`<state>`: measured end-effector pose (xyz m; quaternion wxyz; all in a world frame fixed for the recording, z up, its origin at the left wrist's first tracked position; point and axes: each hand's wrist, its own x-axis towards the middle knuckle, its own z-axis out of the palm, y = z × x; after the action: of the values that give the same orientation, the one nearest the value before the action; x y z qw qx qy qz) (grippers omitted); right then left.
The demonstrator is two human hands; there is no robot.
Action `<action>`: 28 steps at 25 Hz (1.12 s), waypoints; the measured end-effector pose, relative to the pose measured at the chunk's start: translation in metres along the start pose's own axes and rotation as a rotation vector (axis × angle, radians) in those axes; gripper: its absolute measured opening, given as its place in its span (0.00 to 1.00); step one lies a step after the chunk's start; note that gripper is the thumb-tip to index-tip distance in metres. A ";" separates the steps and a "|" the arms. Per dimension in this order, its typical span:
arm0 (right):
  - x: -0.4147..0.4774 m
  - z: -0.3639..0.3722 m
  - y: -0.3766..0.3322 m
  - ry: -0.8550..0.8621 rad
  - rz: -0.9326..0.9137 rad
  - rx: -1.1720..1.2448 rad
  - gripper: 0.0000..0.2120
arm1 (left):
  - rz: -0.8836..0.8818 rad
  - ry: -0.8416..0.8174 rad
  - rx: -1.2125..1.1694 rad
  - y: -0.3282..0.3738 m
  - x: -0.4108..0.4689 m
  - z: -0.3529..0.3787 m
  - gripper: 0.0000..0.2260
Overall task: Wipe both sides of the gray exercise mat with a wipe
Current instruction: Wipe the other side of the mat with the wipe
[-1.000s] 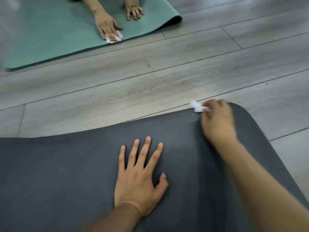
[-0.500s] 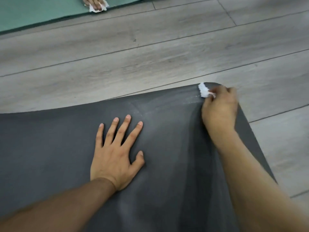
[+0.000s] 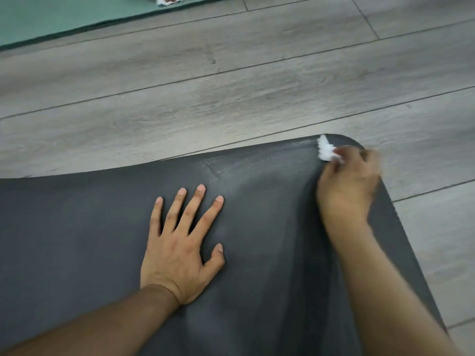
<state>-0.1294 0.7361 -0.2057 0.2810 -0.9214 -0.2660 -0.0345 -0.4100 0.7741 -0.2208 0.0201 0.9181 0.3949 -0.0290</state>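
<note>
Gray exercise mat [image 3: 77, 240] is pinned flat by the spread left hand [image 3: 180, 250], so its far corner can be scrubbed with the wipe [image 3: 325, 150] pinched in the right hand [image 3: 347, 186].

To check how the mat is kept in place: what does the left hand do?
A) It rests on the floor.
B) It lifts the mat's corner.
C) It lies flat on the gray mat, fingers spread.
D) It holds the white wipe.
C: the left hand lies flat, fingers spread, on the gray mat; the right hand holds the wipe at the far corner.
</note>
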 end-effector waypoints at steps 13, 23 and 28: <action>0.039 0.013 0.002 0.016 0.019 -0.049 0.12 | 0.007 0.010 0.004 -0.001 0.001 0.002 0.34; -0.007 -0.020 0.042 0.034 -0.069 -0.038 0.07 | 0.015 0.032 -0.004 0.002 0.000 0.003 0.34; -0.074 0.007 -0.024 -0.040 -0.361 0.058 0.07 | 0.013 0.008 0.000 -0.001 0.002 0.004 0.34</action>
<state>-0.2059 0.7213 -0.2153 0.2914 -0.8507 -0.4337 -0.0583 -0.4094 0.7754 -0.2247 0.0190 0.9207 0.3891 -0.0253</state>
